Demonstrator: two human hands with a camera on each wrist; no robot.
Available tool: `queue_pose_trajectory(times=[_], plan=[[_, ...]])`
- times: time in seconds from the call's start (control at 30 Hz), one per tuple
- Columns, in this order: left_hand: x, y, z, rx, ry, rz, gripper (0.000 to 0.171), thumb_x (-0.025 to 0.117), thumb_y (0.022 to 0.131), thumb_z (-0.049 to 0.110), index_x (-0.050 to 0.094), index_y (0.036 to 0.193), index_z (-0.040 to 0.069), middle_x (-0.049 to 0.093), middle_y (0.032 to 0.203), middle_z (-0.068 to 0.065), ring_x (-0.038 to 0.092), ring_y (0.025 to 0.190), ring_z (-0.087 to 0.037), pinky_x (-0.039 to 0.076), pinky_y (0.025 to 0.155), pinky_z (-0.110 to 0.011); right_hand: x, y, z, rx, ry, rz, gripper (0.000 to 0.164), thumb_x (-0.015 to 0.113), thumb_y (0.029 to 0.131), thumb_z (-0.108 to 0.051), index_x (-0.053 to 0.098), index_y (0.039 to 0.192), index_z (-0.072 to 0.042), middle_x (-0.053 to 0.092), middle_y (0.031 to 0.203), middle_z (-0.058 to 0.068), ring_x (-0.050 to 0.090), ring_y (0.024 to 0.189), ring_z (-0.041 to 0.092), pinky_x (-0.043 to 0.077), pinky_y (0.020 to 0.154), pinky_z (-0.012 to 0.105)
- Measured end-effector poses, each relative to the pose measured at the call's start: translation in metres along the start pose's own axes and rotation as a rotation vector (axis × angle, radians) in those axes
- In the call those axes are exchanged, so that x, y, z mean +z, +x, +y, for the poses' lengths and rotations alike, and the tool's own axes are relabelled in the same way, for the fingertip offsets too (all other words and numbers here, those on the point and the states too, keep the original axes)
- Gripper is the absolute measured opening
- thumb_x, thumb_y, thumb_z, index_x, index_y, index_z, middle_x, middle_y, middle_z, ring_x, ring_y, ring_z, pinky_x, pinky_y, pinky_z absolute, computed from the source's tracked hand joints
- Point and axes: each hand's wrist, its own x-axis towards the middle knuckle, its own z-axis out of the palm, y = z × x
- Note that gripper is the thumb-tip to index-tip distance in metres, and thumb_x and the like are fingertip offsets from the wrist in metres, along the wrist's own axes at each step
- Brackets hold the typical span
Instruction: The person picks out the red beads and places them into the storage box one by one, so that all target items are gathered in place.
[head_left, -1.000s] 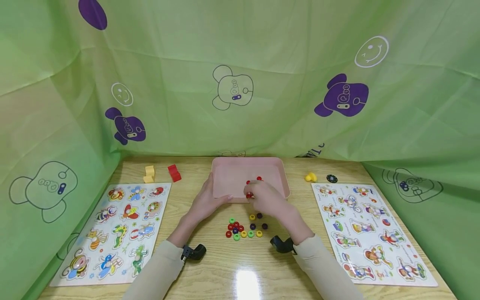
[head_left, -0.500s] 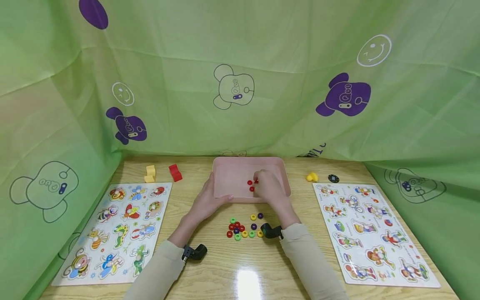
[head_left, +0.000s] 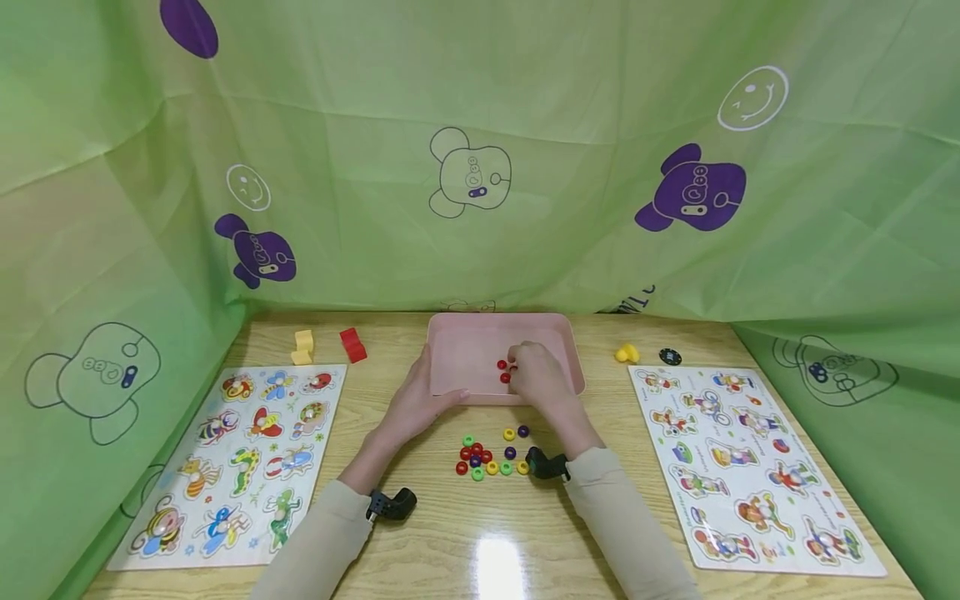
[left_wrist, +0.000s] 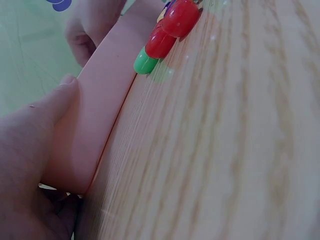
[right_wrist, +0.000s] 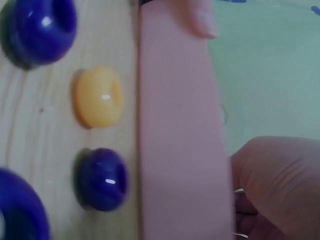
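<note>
A shallow pink tray (head_left: 463,354) stands at the back middle of the table. My left hand (head_left: 414,404) grips its front left corner, thumb on the front wall and fingers round the side. Inside the tray, my right hand (head_left: 538,375) reaches down with curled fingers and pinches a red bead (head_left: 513,368), mostly hidden by the fingertips. Two more red beads, one farther back (head_left: 502,364) and one nearer (head_left: 506,378), lie just left of those fingers. The right wrist view shows the tray's front wall (right_wrist: 180,120) between the right hand and the beads on the table.
Several red, green, yellow and purple beads (head_left: 487,457) lie before the tray. Picture puzzle boards flank it, insects (head_left: 247,458) left, figures (head_left: 742,467) right. Yellow (head_left: 303,348) and red (head_left: 352,344) blocks, a yellow toy (head_left: 627,353) and a black chip (head_left: 671,357) sit farther back.
My right hand has moved right and back within the tray, leaving one red bead near the front and drawing another left toward the other two. The left hand keeps its hold.
</note>
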Motion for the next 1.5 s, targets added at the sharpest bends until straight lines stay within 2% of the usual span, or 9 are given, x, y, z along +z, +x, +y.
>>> queue_pose_trajectory(times=[0.13, 0.27, 0.5, 0.67, 0.77, 0.93, 1.1, 1.3, 1.5], plan=[[0.001, 0.000, 0.000, -0.003, -0.003, 0.010, 0.111, 0.069, 0.072, 0.057, -0.009, 0.147, 0.033, 0.016, 0.156, -0.007, 0.030, 0.137, -0.027, 0.033, 0.105, -0.052, -0.010, -0.008, -0.005, -0.056, 0.042, -0.003, 0.020, 0.065, 0.073, -0.002, 0.070, 0.090, -0.009, 0.063, 0.086, 0.002, 0.054, 0.074, 0.014, 0.048, 0.068, 0.028], [0.002, 0.000, 0.000, 0.004, -0.004, 0.020, 0.110, 0.070, 0.073, 0.055, -0.007, 0.147, 0.033, 0.017, 0.155, -0.007, 0.031, 0.137, -0.027, 0.034, 0.104, -0.053, -0.022, -0.022, -0.012, -0.109, 0.081, -0.016, 0.015, 0.069, 0.078, -0.012, 0.071, 0.093, -0.009, 0.061, 0.080, -0.001, 0.052, 0.071, 0.014, 0.044, 0.064, 0.027], [0.001, -0.001, 0.001, -0.030, 0.019, 0.005, 0.111, 0.068, 0.072, 0.060, -0.009, 0.147, 0.032, 0.014, 0.156, -0.005, 0.030, 0.137, -0.027, 0.034, 0.104, -0.053, -0.035, -0.054, -0.027, -0.262, -0.016, -0.016, 0.014, 0.067, 0.081, -0.012, 0.071, 0.095, -0.011, 0.066, 0.090, 0.000, 0.059, 0.080, 0.011, 0.049, 0.070, 0.026], [0.000, -0.001, 0.001, -0.002, 0.015, 0.012, 0.110, 0.068, 0.072, 0.059, -0.006, 0.148, 0.031, 0.018, 0.155, -0.006, 0.035, 0.134, -0.027, 0.037, 0.101, -0.054, -0.031, -0.073, -0.038, -0.426, -0.043, -0.038, 0.030, 0.064, 0.079, -0.007, 0.069, 0.108, -0.015, 0.068, 0.092, -0.001, 0.062, 0.084, 0.012, 0.051, 0.074, 0.027], [0.000, -0.001, 0.001, 0.023, 0.001, 0.018, 0.109, 0.069, 0.073, 0.056, -0.003, 0.150, 0.027, 0.021, 0.153, -0.007, 0.038, 0.132, -0.027, 0.038, 0.099, -0.054, -0.024, -0.080, -0.042, -0.479, -0.031, -0.075, 0.028, 0.066, 0.081, -0.012, 0.069, 0.109, -0.016, 0.068, 0.095, -0.002, 0.062, 0.085, 0.011, 0.052, 0.073, 0.026], [-0.001, -0.002, 0.000, 0.033, 0.001, 0.008, 0.109, 0.069, 0.074, 0.056, -0.004, 0.149, 0.028, 0.020, 0.154, -0.008, 0.037, 0.133, -0.026, 0.038, 0.100, -0.053, -0.012, -0.083, -0.046, -0.491, -0.008, -0.149, 0.014, 0.066, 0.084, -0.015, 0.071, 0.096, -0.012, 0.068, 0.102, -0.001, 0.062, 0.089, 0.008, 0.052, 0.077, 0.025], [-0.001, 0.000, 0.003, 0.050, -0.021, 0.007, 0.108, 0.070, 0.074, 0.053, -0.006, 0.148, 0.033, 0.019, 0.154, -0.009, 0.035, 0.134, -0.027, 0.037, 0.101, -0.054, -0.006, -0.085, -0.047, -0.494, 0.001, -0.203, 0.014, 0.065, 0.083, -0.010, 0.071, 0.095, -0.013, 0.067, 0.091, -0.003, 0.058, 0.080, 0.004, 0.050, 0.072, 0.019], [-0.001, 0.001, 0.003, 0.013, 0.011, 0.013, 0.111, 0.068, 0.072, 0.059, -0.003, 0.150, 0.024, 0.017, 0.155, -0.005, 0.031, 0.136, -0.024, 0.035, 0.103, -0.052, -0.002, -0.087, -0.047, -0.511, 0.004, -0.237, 0.009, 0.064, 0.084, -0.010, 0.069, 0.089, -0.015, 0.065, 0.086, -0.005, 0.054, 0.073, 0.002, 0.048, 0.069, 0.018], [0.000, 0.000, 0.001, 0.015, 0.002, 0.009, 0.110, 0.069, 0.073, 0.055, -0.003, 0.150, 0.024, 0.016, 0.156, -0.005, 0.029, 0.138, -0.025, 0.034, 0.104, -0.053, 0.004, -0.087, -0.049, -0.526, -0.024, -0.237, 0.006, 0.066, 0.084, -0.013, 0.067, 0.086, -0.018, 0.062, 0.083, -0.008, 0.053, 0.072, 0.001, 0.047, 0.069, 0.018]])
